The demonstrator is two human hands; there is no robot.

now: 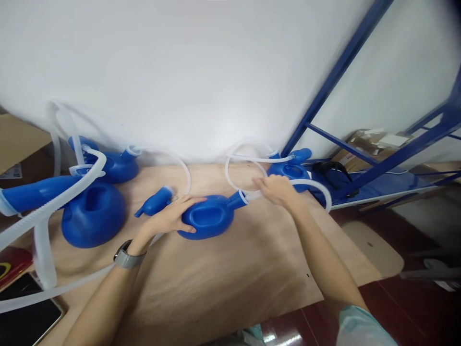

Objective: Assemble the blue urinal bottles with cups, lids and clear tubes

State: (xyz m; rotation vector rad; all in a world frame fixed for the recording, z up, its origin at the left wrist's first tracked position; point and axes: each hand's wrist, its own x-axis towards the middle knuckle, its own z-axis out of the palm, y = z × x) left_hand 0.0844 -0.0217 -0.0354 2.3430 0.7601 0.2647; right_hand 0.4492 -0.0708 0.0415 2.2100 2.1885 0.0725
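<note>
A blue plastic urinal bottle (211, 218) lies on the wooden table in front of me, its white-rimmed neck (242, 197) pointing right. My left hand (173, 216), with a grey watch on the wrist, grips its left end, the thumb along the near side. Just right of the neck, my right hand (276, 188) is closed on a whitish translucent hose (317, 185). One end of that hose is at the neck; how far in it sits, I cannot tell. A small blue funnel-like piece (155, 203) rests left of the bottle, beside my left hand.
More blue bottles with hoses stand at left (93, 221), back left (120, 168) and back right (284, 169). A dark tablet-like device (30, 312) lies front left. Beyond the table's right end are a blue metal frame (334, 72) and a stool (374, 247). A white wall (201, 72) rises behind.
</note>
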